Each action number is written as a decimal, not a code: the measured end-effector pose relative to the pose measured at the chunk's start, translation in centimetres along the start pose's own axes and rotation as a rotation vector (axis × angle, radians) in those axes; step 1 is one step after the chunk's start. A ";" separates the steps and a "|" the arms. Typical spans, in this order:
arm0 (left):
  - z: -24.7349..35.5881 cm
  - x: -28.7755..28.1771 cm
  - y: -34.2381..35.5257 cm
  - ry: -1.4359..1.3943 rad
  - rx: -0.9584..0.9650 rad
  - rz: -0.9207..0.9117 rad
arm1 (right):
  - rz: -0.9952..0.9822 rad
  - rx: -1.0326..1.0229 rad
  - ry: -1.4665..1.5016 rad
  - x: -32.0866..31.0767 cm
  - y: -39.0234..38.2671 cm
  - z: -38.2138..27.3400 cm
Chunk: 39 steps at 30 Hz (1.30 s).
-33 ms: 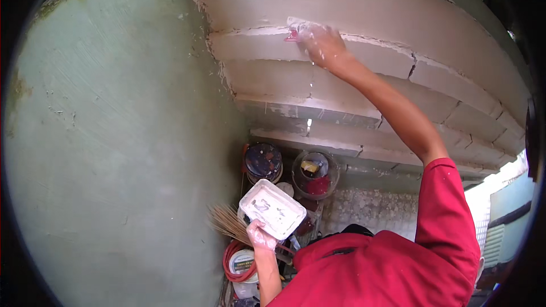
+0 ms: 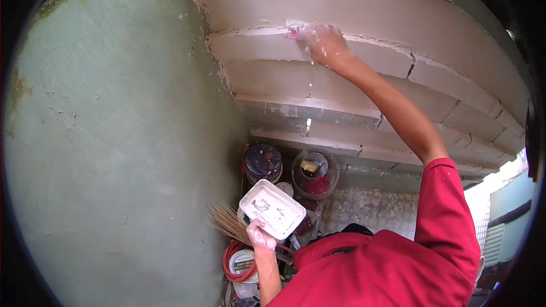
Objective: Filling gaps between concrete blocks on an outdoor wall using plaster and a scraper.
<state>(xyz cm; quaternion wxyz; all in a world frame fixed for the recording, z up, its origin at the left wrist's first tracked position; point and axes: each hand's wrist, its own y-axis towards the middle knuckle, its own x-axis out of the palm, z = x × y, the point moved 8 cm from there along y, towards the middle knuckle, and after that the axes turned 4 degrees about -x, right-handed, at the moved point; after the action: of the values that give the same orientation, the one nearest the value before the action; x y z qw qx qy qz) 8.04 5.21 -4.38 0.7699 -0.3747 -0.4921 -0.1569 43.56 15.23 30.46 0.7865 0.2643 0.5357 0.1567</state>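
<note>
My left hand (image 2: pixel 261 236) grips the near edge of a white rectangular tray (image 2: pixel 287 232), which has grey and white smears on its inside. My right arm reaches far up to the block wall (image 2: pixel 256 74). There my right hand (image 2: pixel 327 42), spotted with white paste, is closed around a putty knife (image 2: pixel 293 33) with a reddish part. Its paste-covered blade lies along a horizontal joint between blocks, where white filler (image 2: pixel 267 30) runs. The knife is blurred, and my fingers partly hide its handle.
A green plastered wall (image 2: pixel 125 136) rises at the left. Below the block wall stand a paint-stained bucket (image 2: pixel 263 159) and a round clear tub (image 2: pixel 334 179) with a yellow item inside. Broom bristles (image 2: pixel 226 223) and a coiled red hose (image 2: pixel 230 256) lie beside my left hand.
My right hand and the putty knife have shifted very slightly at the joint. The left hand and the tray stay practically where they were.
</note>
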 end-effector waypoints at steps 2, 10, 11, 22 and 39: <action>0.3 -0.5 0.7 0.003 -0.008 -0.021 | 0.123 0.054 0.095 -0.7 -0.4 1.5; 1.3 0.1 1.3 0.033 0.002 -0.008 | 0.659 0.668 0.373 -4.2 -4.1 7.5; 1.3 0.3 1.4 0.033 0.001 -0.009 | 0.641 0.713 0.339 -3.4 -3.7 7.7; 2.1 -1.5 1.7 -0.031 0.029 0.041 | 0.479 0.551 0.290 -0.1 5.0 -1.9; 2.7 -3.6 -0.3 -0.051 0.055 0.011 | 0.114 0.065 0.006 -2.1 9.8 -4.6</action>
<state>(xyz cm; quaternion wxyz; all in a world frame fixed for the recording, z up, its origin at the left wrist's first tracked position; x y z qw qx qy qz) 4.51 6.52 -6.75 0.7680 -0.3601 -0.5136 -0.1298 38.85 23.18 36.47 0.7655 0.3193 0.5271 0.1847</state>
